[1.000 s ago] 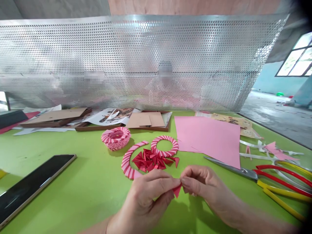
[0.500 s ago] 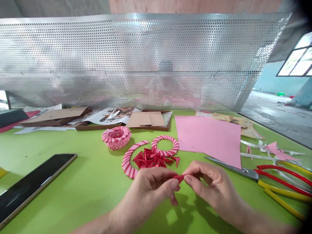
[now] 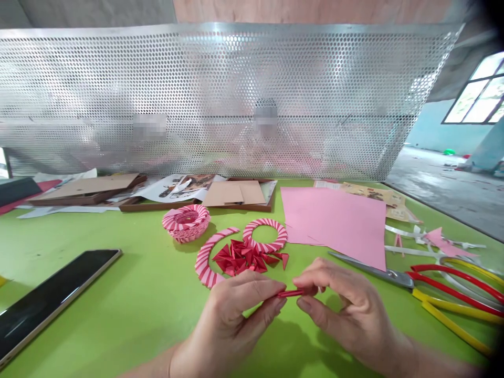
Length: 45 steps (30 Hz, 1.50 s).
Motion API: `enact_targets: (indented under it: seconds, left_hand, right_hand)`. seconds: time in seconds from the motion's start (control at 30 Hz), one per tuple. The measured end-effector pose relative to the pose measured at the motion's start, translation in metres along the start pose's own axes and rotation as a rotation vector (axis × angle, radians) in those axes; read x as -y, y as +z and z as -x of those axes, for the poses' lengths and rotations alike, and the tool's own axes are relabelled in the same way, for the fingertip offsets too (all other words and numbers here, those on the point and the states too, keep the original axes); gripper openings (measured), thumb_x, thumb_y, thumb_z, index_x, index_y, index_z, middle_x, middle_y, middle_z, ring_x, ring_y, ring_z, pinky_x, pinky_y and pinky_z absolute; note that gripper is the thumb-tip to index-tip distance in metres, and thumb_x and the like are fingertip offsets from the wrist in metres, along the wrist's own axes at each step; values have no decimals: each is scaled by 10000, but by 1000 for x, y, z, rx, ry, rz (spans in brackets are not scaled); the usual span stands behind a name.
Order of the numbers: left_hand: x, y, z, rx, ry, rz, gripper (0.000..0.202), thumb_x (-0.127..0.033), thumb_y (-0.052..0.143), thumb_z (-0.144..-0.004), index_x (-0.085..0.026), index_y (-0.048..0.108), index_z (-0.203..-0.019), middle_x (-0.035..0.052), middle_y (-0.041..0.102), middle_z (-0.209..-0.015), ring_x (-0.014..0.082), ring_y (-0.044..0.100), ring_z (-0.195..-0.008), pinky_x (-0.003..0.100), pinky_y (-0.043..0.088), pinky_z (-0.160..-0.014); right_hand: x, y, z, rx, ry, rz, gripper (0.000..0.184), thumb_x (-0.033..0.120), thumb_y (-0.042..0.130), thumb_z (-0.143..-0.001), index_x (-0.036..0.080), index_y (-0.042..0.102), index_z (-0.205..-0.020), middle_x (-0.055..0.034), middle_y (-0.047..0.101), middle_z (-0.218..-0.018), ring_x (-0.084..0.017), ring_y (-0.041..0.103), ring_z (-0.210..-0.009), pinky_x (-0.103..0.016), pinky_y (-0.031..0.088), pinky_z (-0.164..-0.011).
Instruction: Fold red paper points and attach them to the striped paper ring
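Observation:
Both my hands meet low in the middle, pinching one small folded red paper piece between thumbs and forefingers. My left hand grips its left end and my right hand grips its right end, above the green table. Just beyond my fingers lies a pile of red folded paper triangles. Around the pile sit a pink-and-white striped paper arc, a striped ring and a small striped woven bowl.
A pink paper sheet lies at the right, with red-and-yellow-handled scissors and paper scraps beyond it. A dark phone lies at the left. Cardboard pieces line a perforated metal screen, with people behind it.
The red piece was a hanging triangle a second ago; now it is pressed into a thin flat strip held level between both hands. My hands stayed in about the same place.

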<state>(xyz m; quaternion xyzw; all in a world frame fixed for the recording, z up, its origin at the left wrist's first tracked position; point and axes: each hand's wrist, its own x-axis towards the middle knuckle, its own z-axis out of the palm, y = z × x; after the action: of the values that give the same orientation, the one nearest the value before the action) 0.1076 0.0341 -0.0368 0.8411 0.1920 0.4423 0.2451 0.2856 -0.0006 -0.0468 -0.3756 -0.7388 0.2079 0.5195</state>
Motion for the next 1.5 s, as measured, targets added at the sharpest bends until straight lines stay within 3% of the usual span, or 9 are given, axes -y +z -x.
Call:
enact_targets:
  seconds: [0.23, 0.47, 0.63, 0.77, 0.87, 1.13, 1.23, 1.37, 1.5]
  left_hand:
    - [0, -1, -1, 55, -61, -42, 155, -42, 548, -720, -108, 639, -826, 62, 626, -640, 122, 556, -553, 197, 442, -495]
    - [-1, 1, 0, 116, -226, -42, 138, -126, 507, -768, -124, 641, -733, 34, 617, -562, 116, 546, -519, 199, 419, -494]
    - [-3, 4, 0, 217, -415, -34, 227, -181, 455, -801, -124, 622, -659, 3, 569, -493, 93, 490, -452, 187, 376, -448]
    - [-5, 6, 3, 286, -344, -73, 227, -169, 448, -786, -113, 620, -649, 9, 546, -513, 85, 440, -459, 183, 342, -439]
    - [-7, 6, 5, 287, -325, -105, 212, -148, 439, -773, -126, 596, -634, 6, 532, -523, 85, 430, -475, 177, 340, -450]
    - [-7, 5, 3, 308, -213, -172, 273, -150, 415, -769, -152, 452, -499, -9, 427, -494, 85, 382, -473, 186, 304, -444]
    - [-6, 6, 4, 303, -269, -164, 282, -141, 426, -768, -147, 461, -489, -22, 415, -490, 80, 368, -469, 189, 300, -445]
    - [-6, 1, -1, 282, -372, -124, 245, -209, 450, -785, -120, 583, -600, -3, 511, -522, 89, 427, -482, 190, 346, -456]
    - [-6, -27, -11, 194, -413, -227, 309, -358, 528, -745, -162, 602, -972, 40, 616, -718, 157, 545, -662, 247, 444, -576]
  right_hand:
    - [1, 0, 0, 6, -6, -11, 162, 44, 576, -715, 181, 613, -793, -5, 610, -669, -122, 540, -615, -228, 425, -559]
    - [1, -2, -1, 96, 151, 9, 94, 141, 525, -781, 186, 590, -728, 6, 572, -642, -119, 519, -588, -224, 402, -553]
    - [-2, -5, -2, 185, 145, 94, 153, 194, 551, -776, 193, 558, -928, -25, 587, -831, -152, 533, -765, -244, 419, -672]
    - [-3, -3, 1, 274, 1, 144, 77, 140, 539, -775, 194, 565, -823, -11, 576, -723, -135, 528, -682, -239, 405, -605]
    - [-3, -2, 3, 250, -46, 171, 75, 118, 526, -777, 185, 547, -751, -7, 546, -651, -129, 509, -619, -237, 383, -545]
    - [-4, -1, 2, 188, 11, 177, 95, 153, 509, -797, 190, 530, -712, 1, 533, -615, -127, 497, -576, -234, 372, -522]
    - [-4, 1, 2, 175, 63, 147, 108, 189, 507, -807, 193, 541, -704, 1, 541, -626, -128, 501, -586, -228, 382, -533]
    - [-5, 2, 0, 135, 134, 85, 135, 235, 491, -823, 196, 600, -754, -6, 573, -660, -139, 522, -616, -232, 408, -561]
    - [-10, -2, -4, 53, 227, 127, 191, 300, 489, -823, 195, 640, -872, -28, 635, -758, -161, 547, -655, -243, 429, -540]
